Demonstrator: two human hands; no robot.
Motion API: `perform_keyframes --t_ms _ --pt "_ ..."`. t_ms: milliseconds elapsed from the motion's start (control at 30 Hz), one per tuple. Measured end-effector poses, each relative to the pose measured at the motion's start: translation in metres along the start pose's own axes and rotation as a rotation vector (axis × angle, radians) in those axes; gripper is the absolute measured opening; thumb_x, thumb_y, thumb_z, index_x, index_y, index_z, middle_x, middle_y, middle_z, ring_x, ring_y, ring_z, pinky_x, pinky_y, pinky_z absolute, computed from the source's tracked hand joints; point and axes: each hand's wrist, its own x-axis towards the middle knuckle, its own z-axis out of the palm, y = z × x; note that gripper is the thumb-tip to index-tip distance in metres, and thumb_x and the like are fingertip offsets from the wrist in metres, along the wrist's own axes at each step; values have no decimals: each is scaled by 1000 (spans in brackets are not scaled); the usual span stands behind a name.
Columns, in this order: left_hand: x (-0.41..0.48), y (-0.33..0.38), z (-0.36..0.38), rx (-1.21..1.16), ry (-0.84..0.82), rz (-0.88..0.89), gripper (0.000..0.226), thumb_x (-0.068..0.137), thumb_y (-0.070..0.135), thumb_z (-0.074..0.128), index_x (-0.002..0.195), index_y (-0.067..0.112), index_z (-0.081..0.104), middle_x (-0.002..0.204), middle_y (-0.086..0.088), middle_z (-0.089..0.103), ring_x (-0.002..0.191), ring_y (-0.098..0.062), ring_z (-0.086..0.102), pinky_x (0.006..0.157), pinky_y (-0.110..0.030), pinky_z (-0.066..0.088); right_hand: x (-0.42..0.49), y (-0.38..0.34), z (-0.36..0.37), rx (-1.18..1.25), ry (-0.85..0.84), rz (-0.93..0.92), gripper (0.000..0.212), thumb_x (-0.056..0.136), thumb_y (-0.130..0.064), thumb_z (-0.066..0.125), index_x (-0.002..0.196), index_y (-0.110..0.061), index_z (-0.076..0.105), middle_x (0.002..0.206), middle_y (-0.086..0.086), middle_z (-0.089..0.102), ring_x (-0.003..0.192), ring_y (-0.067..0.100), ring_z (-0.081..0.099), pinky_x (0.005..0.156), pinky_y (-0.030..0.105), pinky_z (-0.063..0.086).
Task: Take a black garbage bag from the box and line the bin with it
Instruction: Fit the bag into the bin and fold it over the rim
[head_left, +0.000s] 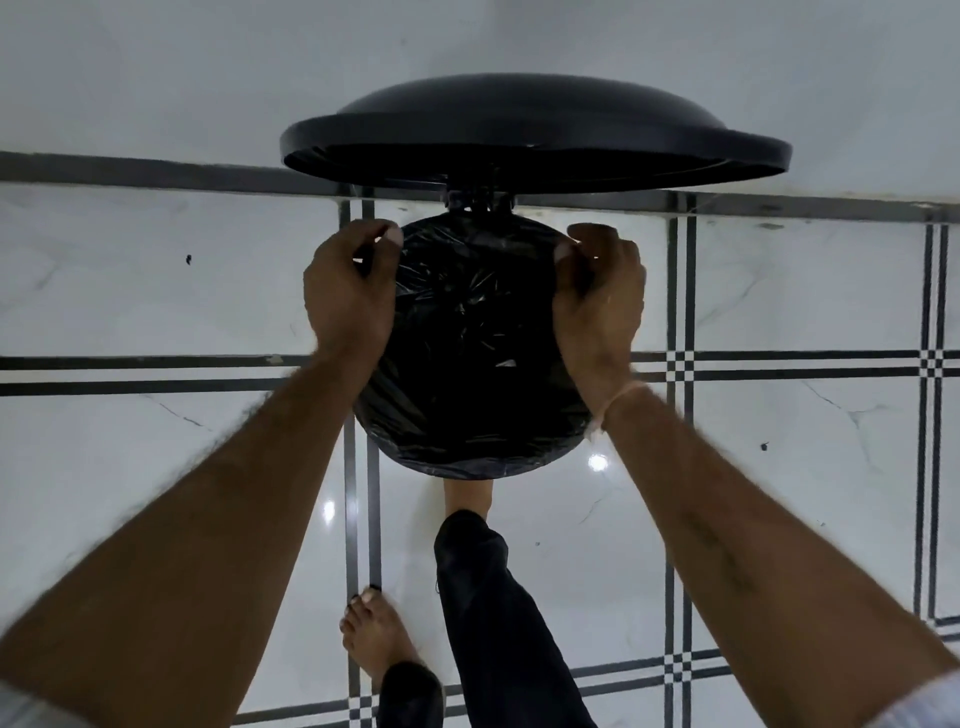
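A round black pedal bin (447, 470) stands on the floor below me, its lid (535, 135) raised open at the far side. A crinkled black garbage bag (467, 332) fills the bin's mouth and folds over the rim. My left hand (348, 291) pinches the bag's edge at the left side of the rim. My right hand (597, 296) pinches the bag's edge at the right side. The box of bags is out of view.
White glossy floor tiles (156, 291) with black stripe borders lie all around. A white wall (208, 78) rises just behind the bin. My right foot (467, 499) is under the bin's front edge; my left foot (379, 639) stands behind it.
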Motion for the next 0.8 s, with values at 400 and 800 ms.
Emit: perform_keyframes --t_ms 400,800 --pt "36 0 -6 -72 -349 -102 33 100 38 62 96 8 74 79 -3 67 75 -16 61 75 -32 50 72 9 -8 477 -608 411 26 99 -25 69 80 -7 70 65 3 68 53 14 63 56 24 55" --pt "37 13 -2 -252 -328 -372 34 98 46 66 75 20 68 68 9 68 71 -11 68 76 -29 57 85 3 0 459 -663 421 21 102 -13 63 114 -1 75 118 26 71 100 32 66 102 52 53"
